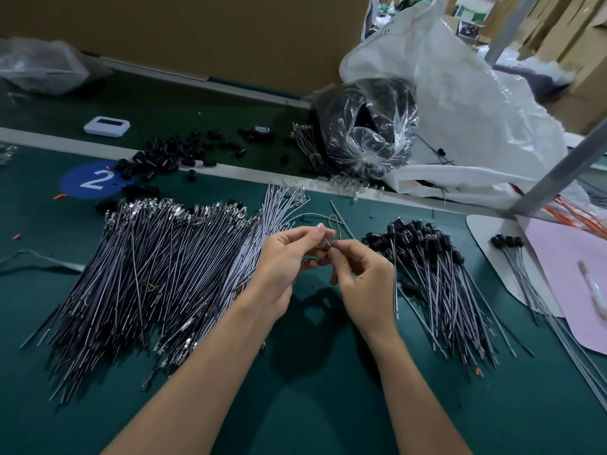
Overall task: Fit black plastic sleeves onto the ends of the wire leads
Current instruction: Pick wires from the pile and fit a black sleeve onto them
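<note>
Head view, steeply down, close over bench [315,405]

Bare leads [157,267] lie left, sleeved leads [433,274] right.

Legible markings: one numeral.
A white "2" is printed on a round blue sticker [74,182] fixed to the green table [312,405], far left. Small dark print on the white plastic bag [460,110] is too blurred to read.
</note>
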